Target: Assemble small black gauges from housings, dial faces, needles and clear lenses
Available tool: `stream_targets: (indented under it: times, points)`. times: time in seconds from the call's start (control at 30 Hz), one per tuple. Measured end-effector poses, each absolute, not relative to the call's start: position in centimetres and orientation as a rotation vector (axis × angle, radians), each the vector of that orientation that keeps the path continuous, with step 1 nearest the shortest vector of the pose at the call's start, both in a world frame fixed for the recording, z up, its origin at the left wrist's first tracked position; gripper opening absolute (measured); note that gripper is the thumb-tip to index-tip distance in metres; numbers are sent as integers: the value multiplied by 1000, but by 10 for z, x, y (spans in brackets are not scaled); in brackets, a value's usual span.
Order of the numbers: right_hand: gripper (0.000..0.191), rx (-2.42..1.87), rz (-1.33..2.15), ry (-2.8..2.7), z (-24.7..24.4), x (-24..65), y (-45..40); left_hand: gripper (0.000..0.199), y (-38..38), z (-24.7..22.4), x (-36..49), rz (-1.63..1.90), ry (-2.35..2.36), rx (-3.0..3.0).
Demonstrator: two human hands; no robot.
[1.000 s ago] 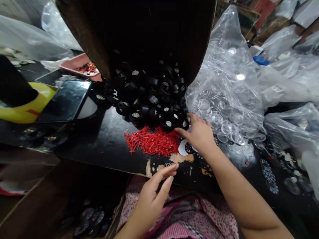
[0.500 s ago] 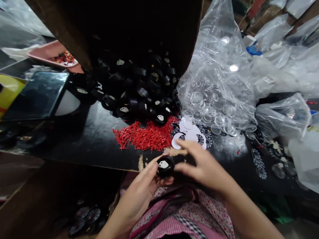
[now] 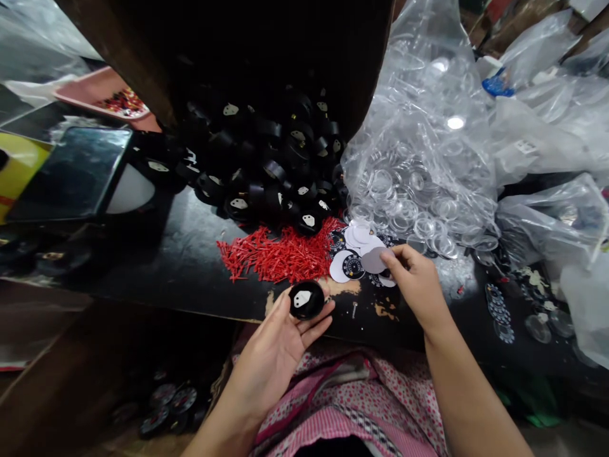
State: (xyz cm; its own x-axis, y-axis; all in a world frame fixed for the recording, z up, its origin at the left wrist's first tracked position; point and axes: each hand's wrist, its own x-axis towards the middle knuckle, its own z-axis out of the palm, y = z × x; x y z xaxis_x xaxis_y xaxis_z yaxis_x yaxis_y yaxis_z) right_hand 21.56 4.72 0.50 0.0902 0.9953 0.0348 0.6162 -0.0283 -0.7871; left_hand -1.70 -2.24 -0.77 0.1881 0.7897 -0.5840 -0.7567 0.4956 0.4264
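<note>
My left hand [image 3: 280, 339] holds a round black housing [image 3: 311, 309] with a pale plate inside, its open side facing up, near the table's front edge. Between the thumb and fingers of my right hand [image 3: 412, 276] is a round paper disc [image 3: 375, 260], its plain greyish side showing. The disc is over a loose pile of white-backed and printed black dial discs [image 3: 339, 266]. Just left of that pile lies a heap of small red pointers [image 3: 280, 257]. A small screw [image 3: 354, 309] rests on the table between my hands.
Many black housings [image 3: 266, 184] are heaped behind the red pointers. A plastic bag of clear rings [image 3: 404, 184] stands right of them. A pink tray [image 3: 85, 89] and a dark flat panel [image 3: 69, 174] are at left.
My right hand has moved away from the black housing, to the right and up, and has taken hold of a disc. My left hand still holds the housing, now slightly higher.
</note>
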Motion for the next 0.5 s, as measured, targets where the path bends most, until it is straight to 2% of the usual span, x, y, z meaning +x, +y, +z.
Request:
stream_targets:
  times: [0.17,0.33,0.5]
  points:
    - [22,-1558,467,-1836,20,198,33,34,-17,-3,-17,1109,764,-8]
    - [25,-1313,945,-1997,27,166,18,36,-21,-5,-17,1163,796,103]
    - [29,-1375,1135,-1817,22,159,21,37,-26,-8,-20,1171,885,214]
